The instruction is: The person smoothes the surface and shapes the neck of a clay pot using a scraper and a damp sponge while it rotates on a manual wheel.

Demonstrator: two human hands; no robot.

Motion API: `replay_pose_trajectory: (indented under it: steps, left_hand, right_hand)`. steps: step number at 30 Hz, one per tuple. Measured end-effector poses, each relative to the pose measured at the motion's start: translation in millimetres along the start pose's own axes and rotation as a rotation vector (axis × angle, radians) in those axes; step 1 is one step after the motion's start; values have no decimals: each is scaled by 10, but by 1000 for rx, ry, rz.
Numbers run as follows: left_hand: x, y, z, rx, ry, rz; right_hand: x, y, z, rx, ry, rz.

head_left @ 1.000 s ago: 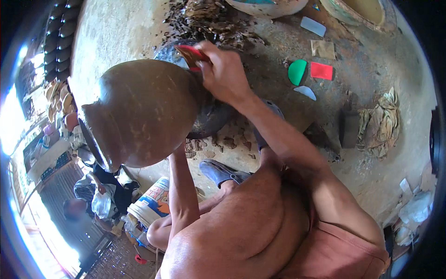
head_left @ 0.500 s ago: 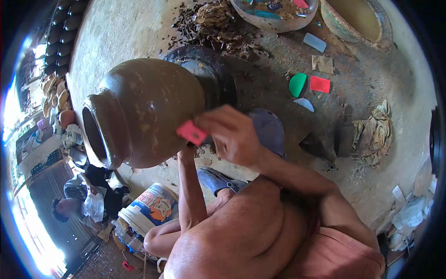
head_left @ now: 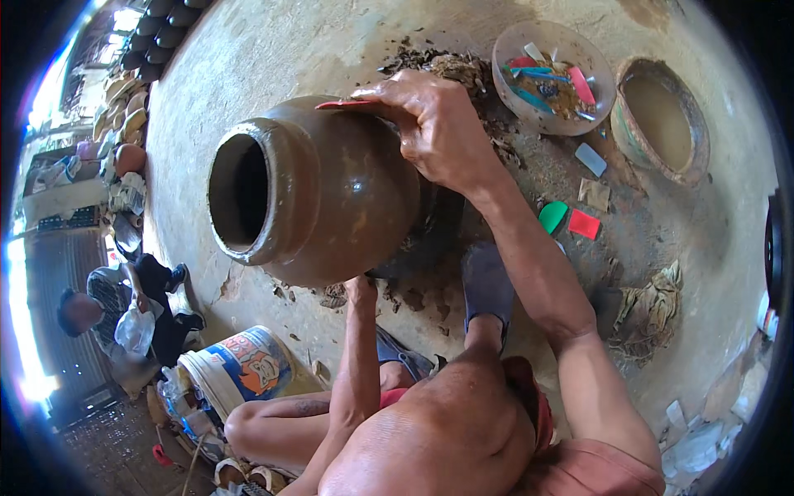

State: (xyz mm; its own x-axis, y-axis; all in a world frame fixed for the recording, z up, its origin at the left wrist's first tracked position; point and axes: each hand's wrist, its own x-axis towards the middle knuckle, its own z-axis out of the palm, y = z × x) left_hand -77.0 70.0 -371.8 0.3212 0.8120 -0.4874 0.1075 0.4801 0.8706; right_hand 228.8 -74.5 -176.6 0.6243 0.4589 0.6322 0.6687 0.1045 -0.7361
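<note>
A large brown clay pot [head_left: 356, 190] stands with its open mouth toward the left of the picture and its other end at a dark round base [head_left: 438, 236]. My right hand [head_left: 438, 124] reaches over the pot's far side, its fingers closed on a thin flat red scraper [head_left: 347, 105] held against the shoulder. Low on the pot's near side is my left hand [head_left: 361, 288]. Its fingers are hidden by the pot, so their pose does not show.
A bowl [head_left: 552, 124] holds several coloured pieces beside a basin of murky water [head_left: 641, 153]. Green [head_left: 552, 217] and red [head_left: 584, 224] flat pieces and a crumpled cloth [head_left: 649, 310] lie on the floor. A bucket [head_left: 248, 368] stands near left; another person [head_left: 124, 302] sits beyond.
My right hand has carried the red scraper from the pot's near side over to its far side. My view has shifted, so more of the bowl and basin shows. My left hand stays low by the pot.
</note>
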Motion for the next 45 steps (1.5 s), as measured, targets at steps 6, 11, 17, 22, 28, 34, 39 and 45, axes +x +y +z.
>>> replay_pose_trajectory:
  steps: [6,11,17,22,28,34,39,45]
  left_hand:
    - [-133,-280,-31,-175,183,-153]
    - [-582,-419,539,-367,85,-97]
    - [-337,-958,-175,-324,14,-89]
    - [-615,-620,306,-310,111,-225]
    - [-443,-913,-161,189,22,146]
    - [-657,-579,215,-180,109,-204]
    - [-672,-574,299,-184,115,-207]
    - [-691,-561,200,-145,112,-167]
  right_hand:
    - [-305,-574,21,-120,-54,-32]
    - [-1008,-972,-21,-146,-10,33]
    - [-1330,-1034,-14,-44,-45,93]
    - [-1245,-60,-460,-449,110,531]
    - [-731,1110,-66,-649,113,241]
    - [-276,2099,310,-995,-43,-79]
    - [-279,2410,334,-1120,-356,-242]
    - [-96,2107,262,-845,-167,136]
